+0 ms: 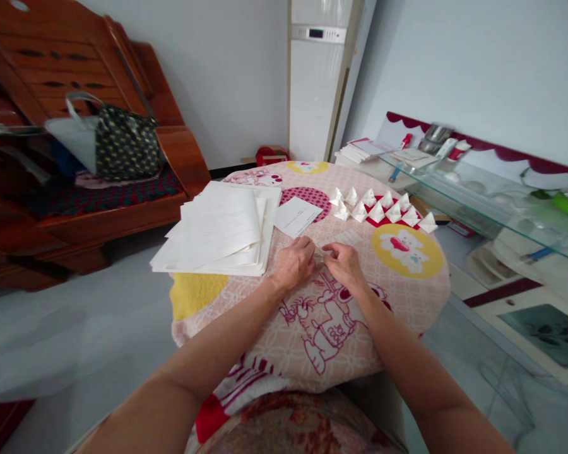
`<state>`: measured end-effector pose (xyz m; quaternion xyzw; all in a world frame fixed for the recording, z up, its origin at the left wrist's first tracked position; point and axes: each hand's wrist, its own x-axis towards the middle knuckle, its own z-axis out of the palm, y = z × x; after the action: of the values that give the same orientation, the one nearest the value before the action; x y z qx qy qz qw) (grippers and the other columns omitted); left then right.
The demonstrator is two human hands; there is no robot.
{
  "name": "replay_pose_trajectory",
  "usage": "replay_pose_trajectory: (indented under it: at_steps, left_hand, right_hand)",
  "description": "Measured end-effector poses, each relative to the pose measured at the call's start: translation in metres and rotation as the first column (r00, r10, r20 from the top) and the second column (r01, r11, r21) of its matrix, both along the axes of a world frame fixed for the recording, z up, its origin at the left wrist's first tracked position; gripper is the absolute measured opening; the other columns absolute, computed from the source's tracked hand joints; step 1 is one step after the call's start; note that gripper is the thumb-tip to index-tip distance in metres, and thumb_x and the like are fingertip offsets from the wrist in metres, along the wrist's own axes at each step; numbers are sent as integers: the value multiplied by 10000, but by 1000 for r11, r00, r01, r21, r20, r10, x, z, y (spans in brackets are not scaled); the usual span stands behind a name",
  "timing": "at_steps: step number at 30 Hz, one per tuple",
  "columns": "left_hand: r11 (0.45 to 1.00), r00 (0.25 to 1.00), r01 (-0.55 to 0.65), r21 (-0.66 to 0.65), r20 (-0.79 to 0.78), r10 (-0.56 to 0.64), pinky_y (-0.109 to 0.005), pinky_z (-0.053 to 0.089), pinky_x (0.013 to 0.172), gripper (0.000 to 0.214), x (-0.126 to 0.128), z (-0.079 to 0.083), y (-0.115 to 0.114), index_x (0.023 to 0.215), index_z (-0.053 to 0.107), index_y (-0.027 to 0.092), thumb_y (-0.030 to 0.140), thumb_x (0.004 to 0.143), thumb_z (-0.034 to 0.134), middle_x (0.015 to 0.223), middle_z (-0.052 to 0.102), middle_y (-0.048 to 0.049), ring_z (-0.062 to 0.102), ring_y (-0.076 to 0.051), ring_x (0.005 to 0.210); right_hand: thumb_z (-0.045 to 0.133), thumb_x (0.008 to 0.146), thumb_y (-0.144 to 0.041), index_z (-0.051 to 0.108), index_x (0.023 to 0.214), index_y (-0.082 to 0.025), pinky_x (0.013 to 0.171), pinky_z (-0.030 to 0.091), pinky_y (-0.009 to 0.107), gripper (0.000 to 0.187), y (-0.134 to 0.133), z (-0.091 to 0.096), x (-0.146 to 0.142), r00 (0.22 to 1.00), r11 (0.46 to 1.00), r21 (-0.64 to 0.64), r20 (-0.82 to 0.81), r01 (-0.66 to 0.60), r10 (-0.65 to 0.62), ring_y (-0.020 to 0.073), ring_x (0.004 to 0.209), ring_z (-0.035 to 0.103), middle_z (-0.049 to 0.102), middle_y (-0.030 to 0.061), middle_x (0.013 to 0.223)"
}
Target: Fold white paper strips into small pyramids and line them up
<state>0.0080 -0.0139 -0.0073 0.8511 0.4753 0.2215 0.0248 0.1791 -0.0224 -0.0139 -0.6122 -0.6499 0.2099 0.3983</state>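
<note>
Over the middle of the cloth-covered table, my left hand (295, 261) and my right hand (343, 262) come close together. Both are closed, with fingertips pinching a small piece of white paper (319, 253), mostly hidden by the fingers. Just beyond my left hand lies a flat white sheet (297, 216) with a few printed lines. A stack of larger white papers (222, 227) rests to the left of it, its edges uneven. Past my right hand, several small folded white paper shapes (377, 210) with pointed tops stand in two rows.
A patterned tablecloth (274, 340) covers the round table. To the right is a glass-topped cabinet (497, 202) with papers, cups and metal containers. A wooden bench (184, 157) holding a dark patterned bag (129, 142) stands left. A tall white air conditioner (315, 94) is behind.
</note>
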Motion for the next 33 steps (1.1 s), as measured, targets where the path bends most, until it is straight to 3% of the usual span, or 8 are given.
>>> replay_pose_trajectory:
  at_steps: [6,13,21,28,33]
  left_hand:
    - [998,992,24,-57,129,-17,-291,485,722,119,0,0,1,845,638,189,95,839,565,917,659,-65,631,-195,864]
    - [990,978,101,-102,193,-80,-276,492,731,126,0,-3,6,779,630,181,76,794,561,880,683,-54,633,-172,808]
    - [986,974,96,-134,215,-66,-305,538,822,230,-5,-4,8,929,725,169,85,772,580,991,726,-74,682,-206,910]
    - [971,969,84,-223,246,-27,-316,551,824,288,-9,-6,15,958,750,157,85,715,614,930,742,-67,678,-200,839]
    - [964,952,119,-239,304,-42,-322,550,824,272,-11,-5,15,951,749,161,107,717,621,940,747,-64,659,-184,791]
  right_hand:
    - [595,647,-145,779,826,-204,606,472,290,264,2,-2,3,1000,1000,-20,-6,22,-22,196,600,624,684,9,602]
    - [596,615,-159,690,627,-214,550,391,270,110,1,-3,5,997,1000,7,76,10,-10,171,573,575,660,4,576]
    - [604,690,-202,754,774,-193,567,399,261,173,6,-3,12,1000,999,-46,21,-8,9,166,577,575,667,3,609]
    - [568,719,-138,757,761,-178,550,376,253,198,7,-6,13,997,998,-51,62,-32,35,162,591,595,680,9,612]
    - [624,821,-282,753,800,-168,598,415,261,174,5,0,15,989,990,-16,30,-142,142,166,631,607,698,29,666]
